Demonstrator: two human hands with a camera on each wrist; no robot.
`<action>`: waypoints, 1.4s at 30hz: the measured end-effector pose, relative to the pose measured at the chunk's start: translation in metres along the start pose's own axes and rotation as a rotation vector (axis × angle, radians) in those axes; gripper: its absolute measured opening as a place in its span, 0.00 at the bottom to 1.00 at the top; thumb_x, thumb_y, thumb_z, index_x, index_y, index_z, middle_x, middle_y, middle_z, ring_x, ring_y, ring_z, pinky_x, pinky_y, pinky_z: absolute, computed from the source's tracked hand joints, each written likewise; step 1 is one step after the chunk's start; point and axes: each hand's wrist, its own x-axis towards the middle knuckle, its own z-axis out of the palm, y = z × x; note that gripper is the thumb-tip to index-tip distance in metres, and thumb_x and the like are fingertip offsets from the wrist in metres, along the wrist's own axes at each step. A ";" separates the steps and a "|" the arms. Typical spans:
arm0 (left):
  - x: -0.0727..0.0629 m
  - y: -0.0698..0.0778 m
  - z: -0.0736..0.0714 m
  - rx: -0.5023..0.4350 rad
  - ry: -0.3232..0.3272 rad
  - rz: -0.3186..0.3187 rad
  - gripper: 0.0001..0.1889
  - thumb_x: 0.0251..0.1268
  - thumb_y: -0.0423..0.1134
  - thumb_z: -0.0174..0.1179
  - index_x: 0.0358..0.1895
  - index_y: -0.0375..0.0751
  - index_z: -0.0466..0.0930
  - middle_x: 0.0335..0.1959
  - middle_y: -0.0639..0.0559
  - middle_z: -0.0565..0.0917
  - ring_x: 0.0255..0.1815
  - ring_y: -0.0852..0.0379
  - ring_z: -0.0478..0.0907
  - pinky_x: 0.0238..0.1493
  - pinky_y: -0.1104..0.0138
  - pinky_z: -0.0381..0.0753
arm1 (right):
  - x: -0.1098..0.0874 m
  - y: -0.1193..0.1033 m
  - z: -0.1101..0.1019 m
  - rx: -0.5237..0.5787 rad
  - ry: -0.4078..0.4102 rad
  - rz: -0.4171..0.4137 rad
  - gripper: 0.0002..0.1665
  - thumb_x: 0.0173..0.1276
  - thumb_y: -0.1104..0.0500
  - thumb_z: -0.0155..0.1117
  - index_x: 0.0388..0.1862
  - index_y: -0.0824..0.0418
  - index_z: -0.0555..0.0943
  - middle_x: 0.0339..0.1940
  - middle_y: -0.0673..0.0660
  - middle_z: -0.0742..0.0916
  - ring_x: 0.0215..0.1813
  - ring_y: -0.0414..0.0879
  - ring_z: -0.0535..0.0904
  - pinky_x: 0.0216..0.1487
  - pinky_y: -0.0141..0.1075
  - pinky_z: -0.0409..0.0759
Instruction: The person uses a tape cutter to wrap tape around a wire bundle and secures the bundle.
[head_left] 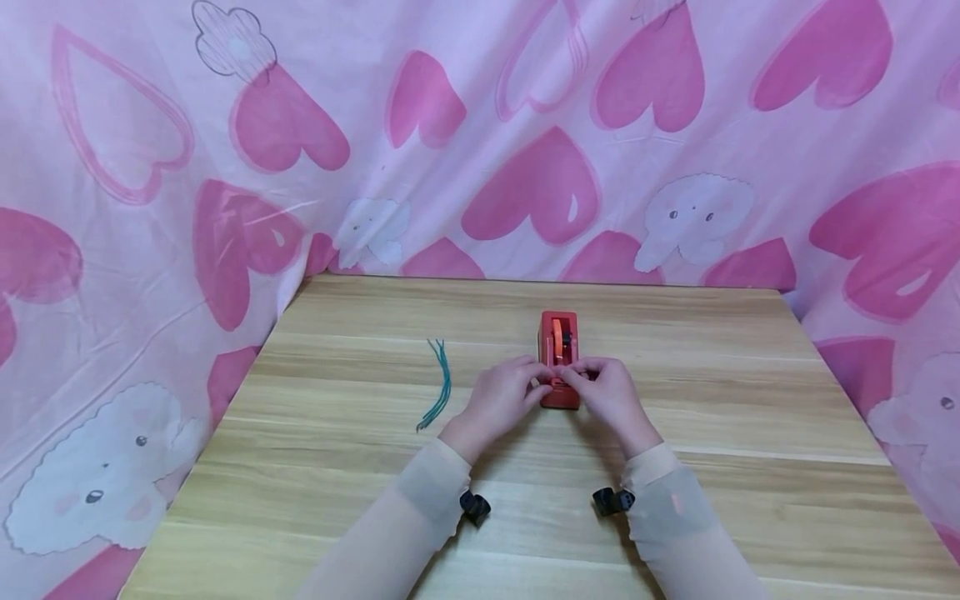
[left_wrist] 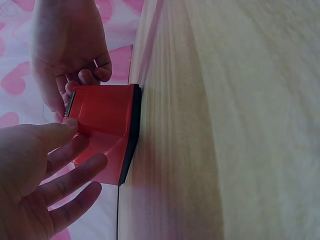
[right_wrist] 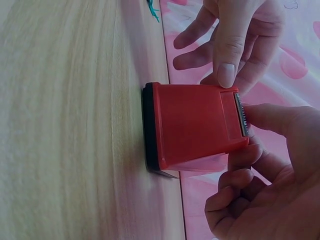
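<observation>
A red tape dispenser (head_left: pixel 558 401) with a black base stands on the wooden table, an orange-cored roll inside it. Its serrated cutter (right_wrist: pixel 242 115) shows in the right wrist view. My left hand (head_left: pixel 507 397) grips the cutter end from the left, thumb at the corner and the other fingers spread along the side. From the right, my right hand (head_left: pixel 609 400) has its thumb by the teeth and its index finger at the opposite corner, the other fingers curled in. Whether a strip of clear tape lies between the fingertips cannot be made out.
Several thin green ties (head_left: pixel 441 386) lie in a bundle on the table (head_left: pixel 360 467), left of the dispenser. A pink curtain (head_left: pixel 442 192) with hearts hangs behind the table and along both sides.
</observation>
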 end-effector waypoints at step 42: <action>-0.003 0.000 0.003 -0.031 0.002 -0.003 0.14 0.76 0.48 0.62 0.60 0.56 0.84 0.53 0.59 0.90 0.45 0.61 0.87 0.45 0.65 0.84 | -0.034 -0.003 -0.008 -0.012 -0.045 -0.003 0.16 0.73 0.50 0.69 0.49 0.60 0.90 0.50 0.59 0.90 0.45 0.49 0.77 0.44 0.35 0.76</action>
